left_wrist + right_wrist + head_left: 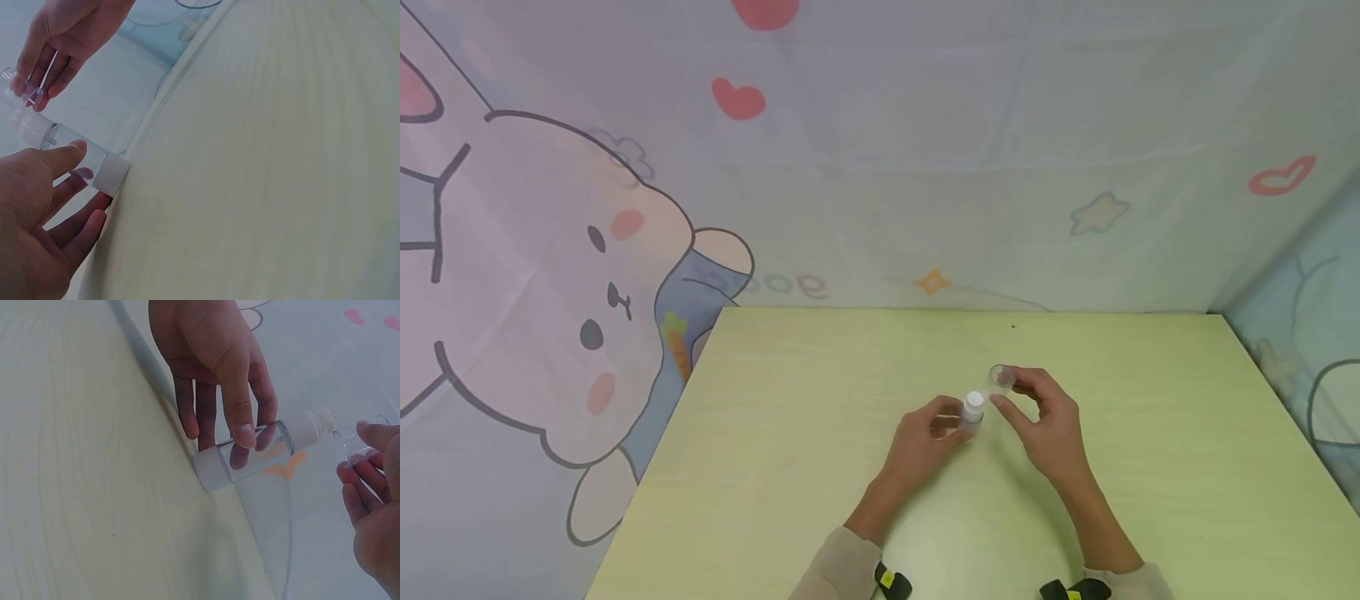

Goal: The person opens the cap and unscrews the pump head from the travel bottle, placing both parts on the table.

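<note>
From my end of the feed I have two bare hands working close together over a pale surface (775, 400). My left hand (925, 442) grips a small clear bottle (973, 412), thumb on one side and fingers round the other. The bottle stands upright just right of that hand's palm, its white base (212, 470) down on the surface and its white top (310, 427) bare above my left fingers.

My right hand (1051, 421) pinches a transparent cap (1002, 377) between thumb and fingertips, holding it above the surface, off the bottle and beside its top. The wrist views overlap there, so I cannot quite tell whether the cap's rim touches the white top.

Behind the hands, light sleeves (842, 567) run up the forearms, and each wrist wears a dark band (892, 582) with a yellow patch. Beyond the hands, past the far edge of the surface, hangs a printed cloth (925, 167) with hearts; off to my left hand's side it carries a large cartoon animal (565, 283).
</note>
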A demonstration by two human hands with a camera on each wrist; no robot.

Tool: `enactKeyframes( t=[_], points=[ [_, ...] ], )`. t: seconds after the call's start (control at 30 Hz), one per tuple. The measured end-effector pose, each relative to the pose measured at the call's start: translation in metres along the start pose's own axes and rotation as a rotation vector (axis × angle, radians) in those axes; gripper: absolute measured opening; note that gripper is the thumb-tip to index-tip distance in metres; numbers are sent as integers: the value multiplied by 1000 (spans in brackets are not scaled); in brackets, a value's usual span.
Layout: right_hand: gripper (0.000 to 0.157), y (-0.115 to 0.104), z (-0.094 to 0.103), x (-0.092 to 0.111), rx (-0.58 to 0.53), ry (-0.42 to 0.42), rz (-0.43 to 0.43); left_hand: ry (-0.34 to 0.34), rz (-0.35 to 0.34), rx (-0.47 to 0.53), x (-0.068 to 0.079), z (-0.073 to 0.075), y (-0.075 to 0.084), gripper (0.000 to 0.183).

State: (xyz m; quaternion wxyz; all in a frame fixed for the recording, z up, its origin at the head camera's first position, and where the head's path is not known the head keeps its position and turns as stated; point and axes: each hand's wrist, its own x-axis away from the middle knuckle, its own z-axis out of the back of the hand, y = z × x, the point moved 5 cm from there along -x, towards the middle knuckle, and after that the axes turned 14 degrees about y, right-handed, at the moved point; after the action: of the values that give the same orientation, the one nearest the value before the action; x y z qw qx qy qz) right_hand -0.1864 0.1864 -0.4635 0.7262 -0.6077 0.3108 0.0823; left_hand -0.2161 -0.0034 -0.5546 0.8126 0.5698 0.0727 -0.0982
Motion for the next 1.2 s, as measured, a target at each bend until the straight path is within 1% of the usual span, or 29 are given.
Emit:
enactKeyframes(
  t=[0.1, 0.23, 0.53, 0.83, 1.2],
  points=[
    [41, 13, 2, 1, 0, 4, -1, -3, 8, -4, 1, -1, -1, 30],
    [40, 20, 4, 1, 8, 5, -8, -6, 14, -3, 0, -1, -2, 31],
    [37, 20, 6, 1, 7, 0, -18, -6, 11, 0, 1, -2, 1, 31],
    [39, 22, 7, 2, 10, 14, -18, -2, 2, 1, 0, -1, 1, 32],
    [39, 31, 10, 6, 64, 17, -49, -8, 9, -1, 1, 1, 3, 32]
  ],
)
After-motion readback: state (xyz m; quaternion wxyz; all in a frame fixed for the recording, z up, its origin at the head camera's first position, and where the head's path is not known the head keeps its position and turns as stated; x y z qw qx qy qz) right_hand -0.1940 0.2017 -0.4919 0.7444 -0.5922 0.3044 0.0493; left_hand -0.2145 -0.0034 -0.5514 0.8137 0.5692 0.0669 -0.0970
